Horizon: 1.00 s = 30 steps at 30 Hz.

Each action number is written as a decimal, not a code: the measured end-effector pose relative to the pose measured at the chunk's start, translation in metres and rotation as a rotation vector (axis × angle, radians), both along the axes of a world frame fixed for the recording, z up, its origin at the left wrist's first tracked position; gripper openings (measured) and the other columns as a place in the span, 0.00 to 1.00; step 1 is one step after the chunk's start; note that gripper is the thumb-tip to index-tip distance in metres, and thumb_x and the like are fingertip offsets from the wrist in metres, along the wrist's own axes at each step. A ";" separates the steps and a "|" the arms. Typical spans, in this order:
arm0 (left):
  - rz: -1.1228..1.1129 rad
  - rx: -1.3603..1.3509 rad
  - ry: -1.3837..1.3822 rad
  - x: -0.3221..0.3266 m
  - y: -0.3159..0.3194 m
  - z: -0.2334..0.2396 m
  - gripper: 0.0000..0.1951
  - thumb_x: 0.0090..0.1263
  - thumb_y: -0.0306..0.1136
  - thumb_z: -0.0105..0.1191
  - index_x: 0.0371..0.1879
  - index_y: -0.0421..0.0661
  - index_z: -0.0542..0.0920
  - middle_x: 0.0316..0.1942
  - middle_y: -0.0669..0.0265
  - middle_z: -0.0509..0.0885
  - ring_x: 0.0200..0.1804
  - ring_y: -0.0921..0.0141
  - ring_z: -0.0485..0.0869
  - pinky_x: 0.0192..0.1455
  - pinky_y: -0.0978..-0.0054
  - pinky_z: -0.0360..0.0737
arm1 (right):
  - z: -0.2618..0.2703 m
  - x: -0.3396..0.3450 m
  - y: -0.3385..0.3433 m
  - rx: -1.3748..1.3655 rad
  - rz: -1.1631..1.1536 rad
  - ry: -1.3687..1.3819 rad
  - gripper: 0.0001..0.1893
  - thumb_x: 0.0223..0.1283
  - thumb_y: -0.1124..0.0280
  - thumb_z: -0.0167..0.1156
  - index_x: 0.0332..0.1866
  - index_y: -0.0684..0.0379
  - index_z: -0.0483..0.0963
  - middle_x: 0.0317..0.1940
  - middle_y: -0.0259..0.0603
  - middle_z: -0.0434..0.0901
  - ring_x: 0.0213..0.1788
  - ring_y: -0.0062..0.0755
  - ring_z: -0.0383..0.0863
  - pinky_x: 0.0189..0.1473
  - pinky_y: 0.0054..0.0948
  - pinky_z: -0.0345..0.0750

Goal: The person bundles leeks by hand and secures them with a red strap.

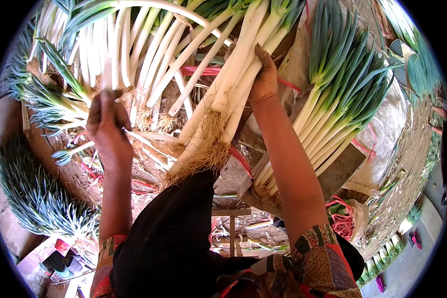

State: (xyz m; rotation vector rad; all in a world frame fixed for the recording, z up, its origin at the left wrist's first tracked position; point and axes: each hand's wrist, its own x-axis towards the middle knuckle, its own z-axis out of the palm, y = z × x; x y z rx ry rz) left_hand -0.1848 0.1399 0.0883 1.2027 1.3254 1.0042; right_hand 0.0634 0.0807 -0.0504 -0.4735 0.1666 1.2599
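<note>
My right hand (263, 80) grips several thick white-stemmed Welsh onions or leeks (229, 80). Their tangled roots (212, 149) hang down toward my dark-clad knee (171, 219). In my left hand (110, 121) is what looks like a knife, its blurred pale blade (107, 72) pointing up and away from me. Pale peeled strips (149, 138) stretch from beside that hand toward the roots of the held stalks. Beyond both hands lies a row of loose stalks (152, 70), root ends toward me. Under my right forearm, a neat bundle of stalks (313, 130) rests on a board-like tray (339, 171).
A large dark-green heap of leafy stalks (41, 186) lies at left. Red plastic ties (242, 160) are scattered on the littered ground. A bag of red ties (344, 219) sits to the right. Below me stands a wooden frame (231, 212). Another person's hand (437, 111) shows at the far right.
</note>
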 end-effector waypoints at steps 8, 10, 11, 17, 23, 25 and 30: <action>0.108 -0.170 0.250 -0.179 -0.002 0.008 0.14 0.72 0.38 0.48 0.44 0.40 0.79 0.26 0.66 0.79 0.22 0.82 0.71 0.23 0.87 0.67 | -0.015 0.015 0.012 0.036 -0.068 0.032 0.17 0.55 0.69 0.59 0.48 0.66 0.72 0.41 0.48 0.79 0.43 0.44 0.80 0.50 0.44 0.79; -0.062 -0.125 0.912 -0.194 -0.006 -0.004 0.15 0.71 0.38 0.49 0.48 0.39 0.79 0.34 0.58 0.83 0.32 0.72 0.80 0.33 0.78 0.75 | -0.003 0.011 0.011 -0.040 -0.020 -0.052 0.17 0.55 0.69 0.59 0.48 0.65 0.72 0.41 0.47 0.80 0.44 0.42 0.80 0.51 0.43 0.79; -0.293 -0.006 1.298 -0.197 -0.009 -0.015 0.16 0.70 0.38 0.50 0.48 0.39 0.78 0.36 0.56 0.82 0.40 0.66 0.82 0.41 0.71 0.77 | 0.002 0.009 0.011 -0.078 0.002 -0.095 0.16 0.56 0.69 0.59 0.49 0.65 0.73 0.41 0.46 0.80 0.44 0.41 0.80 0.51 0.42 0.79; -0.513 0.268 0.672 0.003 -0.001 -0.009 0.16 0.64 0.38 0.58 0.46 0.42 0.75 0.41 0.60 0.81 0.43 0.66 0.81 0.44 0.65 0.78 | 0.008 0.001 0.008 -0.263 0.039 -0.130 0.14 0.51 0.71 0.64 0.43 0.62 0.76 0.40 0.40 0.80 0.42 0.35 0.79 0.51 0.34 0.77; -0.995 0.330 0.943 0.082 -0.005 -0.045 0.16 0.68 0.44 0.51 0.37 0.41 0.76 0.23 0.53 0.80 0.27 0.54 0.80 0.32 0.62 0.76 | 0.030 -0.009 0.011 -0.387 0.102 -0.094 0.13 0.53 0.71 0.62 0.44 0.63 0.76 0.40 0.41 0.80 0.43 0.35 0.79 0.50 0.35 0.77; -1.017 0.442 0.844 0.068 -0.011 -0.044 0.15 0.69 0.42 0.51 0.32 0.40 0.76 0.20 0.51 0.78 0.24 0.54 0.78 0.29 0.62 0.75 | 0.017 -0.003 0.004 -0.339 0.083 -0.052 0.13 0.56 0.69 0.60 0.45 0.63 0.75 0.40 0.41 0.80 0.41 0.36 0.79 0.48 0.35 0.78; -0.668 -0.096 0.423 0.012 -0.031 -0.041 0.16 0.72 0.39 0.47 0.23 0.44 0.77 0.16 0.69 0.77 0.19 0.77 0.76 0.19 0.76 0.69 | 0.019 -0.005 0.001 -0.326 0.076 -0.103 0.14 0.54 0.69 0.61 0.45 0.63 0.76 0.43 0.42 0.79 0.47 0.37 0.78 0.53 0.36 0.77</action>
